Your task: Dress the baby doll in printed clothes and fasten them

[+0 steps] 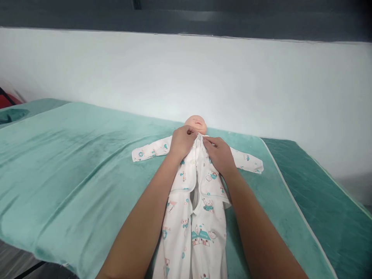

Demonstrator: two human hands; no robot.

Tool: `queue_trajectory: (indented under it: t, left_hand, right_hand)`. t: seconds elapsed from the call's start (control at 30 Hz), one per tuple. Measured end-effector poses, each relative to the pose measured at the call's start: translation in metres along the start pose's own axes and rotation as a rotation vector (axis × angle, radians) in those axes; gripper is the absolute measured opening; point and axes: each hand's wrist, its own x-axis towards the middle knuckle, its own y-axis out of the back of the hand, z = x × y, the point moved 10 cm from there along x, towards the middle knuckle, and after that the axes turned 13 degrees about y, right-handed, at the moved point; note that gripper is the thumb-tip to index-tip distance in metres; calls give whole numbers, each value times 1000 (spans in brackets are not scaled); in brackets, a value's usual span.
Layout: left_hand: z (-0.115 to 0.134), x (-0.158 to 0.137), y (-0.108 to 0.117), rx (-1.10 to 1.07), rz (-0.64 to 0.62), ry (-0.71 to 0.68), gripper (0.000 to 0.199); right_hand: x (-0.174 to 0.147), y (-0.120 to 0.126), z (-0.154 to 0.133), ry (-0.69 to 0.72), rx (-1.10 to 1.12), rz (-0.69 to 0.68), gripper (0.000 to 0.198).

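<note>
A baby doll (pixel 198 123) lies on its back, head toward the wall, dressed in a white printed baby jacket (pixel 211 177) and matching trousers (pixel 177 232). Its sleeves stretch out to both sides. My left hand (pixel 183 140) pinches the jacket's collar edge just below the doll's chin. Opposite it, my right hand (pixel 217 152) has its fingers closed on the other front edge near the neck. The two edges lie close together at the chest and part lower down, over the waist. What exactly sits between my fingertips is too small to see.
A light green plush blanket (pixel 87 162) with creases covers the table. Darker green cloth (pixel 316 186) shows along the right side. A white wall (pixel 174 73) stands right behind the doll's head. A red object (pixel 7 100) is at the far left edge.
</note>
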Motion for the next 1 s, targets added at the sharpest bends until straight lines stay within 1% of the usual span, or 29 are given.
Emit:
queue_trajectory:
  t: [0.1, 0.23, 0.33, 0.43, 0.53, 0.63, 0.7, 0.8, 1.0]
  left_hand:
    - [-2, 1, -1, -16, -4, -4, 9]
    - [-5, 4, -2, -78, -33, -6, 9]
    - [-7, 6, -1, -119, -53, 2, 10]
    - [-9, 6, 2, -128, -46, 5, 13]
    - [-7, 4, 1, -87, -53, 0, 17]
    - [-5, 1, -1, -59, -57, 15, 20]
    - [-5, 0, -1, -62, -56, 33, 17]
    - [-7, -1, -1, -52, -52, 72, 12]
    - [-11, 0, -2, -31, -62, 119, 13]
  right_hand:
    - [1, -4, 1, 2, 59, -39, 35]
    - [5, -7, -2, 43, 183, -15, 36]
    - [12, -9, -9, 100, 210, 18, 31]
    - [20, -11, -14, 149, 228, 27, 24]
    - [25, -13, -11, 107, 253, 16, 21]
    - [28, -18, -7, 47, 246, -46, 21]
    - [29, -19, -5, 22, 233, -80, 21]
    - [29, -19, -1, -10, 223, -87, 22]
    - [25, -21, 3, -67, 256, -110, 21]
